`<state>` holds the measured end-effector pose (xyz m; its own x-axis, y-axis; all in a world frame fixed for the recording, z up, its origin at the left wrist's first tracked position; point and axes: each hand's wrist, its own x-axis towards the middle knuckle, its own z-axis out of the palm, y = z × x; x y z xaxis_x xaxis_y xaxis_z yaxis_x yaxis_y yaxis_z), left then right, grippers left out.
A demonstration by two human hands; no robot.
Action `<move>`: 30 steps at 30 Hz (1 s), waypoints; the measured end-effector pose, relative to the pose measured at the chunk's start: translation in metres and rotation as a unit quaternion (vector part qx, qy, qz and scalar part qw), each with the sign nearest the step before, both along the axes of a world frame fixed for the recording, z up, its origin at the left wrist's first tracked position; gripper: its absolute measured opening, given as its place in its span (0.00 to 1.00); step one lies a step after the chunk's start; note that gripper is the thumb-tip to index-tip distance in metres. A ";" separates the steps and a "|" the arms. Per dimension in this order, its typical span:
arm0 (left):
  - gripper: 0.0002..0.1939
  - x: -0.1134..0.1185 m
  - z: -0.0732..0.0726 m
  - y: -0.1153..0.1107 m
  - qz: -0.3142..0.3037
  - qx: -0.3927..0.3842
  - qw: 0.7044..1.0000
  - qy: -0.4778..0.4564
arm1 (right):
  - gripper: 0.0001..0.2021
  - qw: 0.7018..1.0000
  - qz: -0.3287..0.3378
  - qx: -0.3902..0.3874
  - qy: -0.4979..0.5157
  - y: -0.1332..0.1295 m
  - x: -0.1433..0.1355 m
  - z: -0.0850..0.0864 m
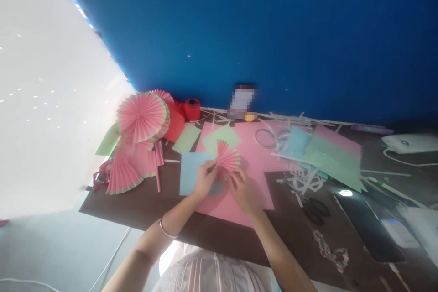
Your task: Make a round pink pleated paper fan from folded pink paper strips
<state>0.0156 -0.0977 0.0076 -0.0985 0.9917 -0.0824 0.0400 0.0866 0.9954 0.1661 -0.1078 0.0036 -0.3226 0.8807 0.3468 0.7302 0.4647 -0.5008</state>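
Observation:
Between my hands is a pleated paper fan (pixel 227 157), pink with a pale green edge, spread partly open. My left hand (pixel 207 175) pinches it at its left side, near the narrow end. At its lower right, the fingers of my right hand (pixel 242 187) close on the paper. Beneath them lie a large pink sheet (pixel 253 155), a light blue square (pixel 189 173) and a pale green sheet (pixel 212 139). Finished-looking round pleated fans (pixel 139 116) are stacked to the left, with a half-spread pink fan (pixel 123 175) in front of them.
A red tape roll (pixel 192 109) stands at the back by the blue wall. To the right lie paper strips (pixel 308 180), pink and green sheets (pixel 337 157), black-handled scissors (pixel 316 211), a beaded bracelet (pixel 330 253), and a dark phone (pixel 371 228). A white device (pixel 409 143) sits farther right.

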 end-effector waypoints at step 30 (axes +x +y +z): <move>0.13 -0.008 0.008 -0.001 -0.177 0.041 0.929 0.323 | 0.16 0.961 0.098 -0.138 -0.218 0.015 0.031 0.001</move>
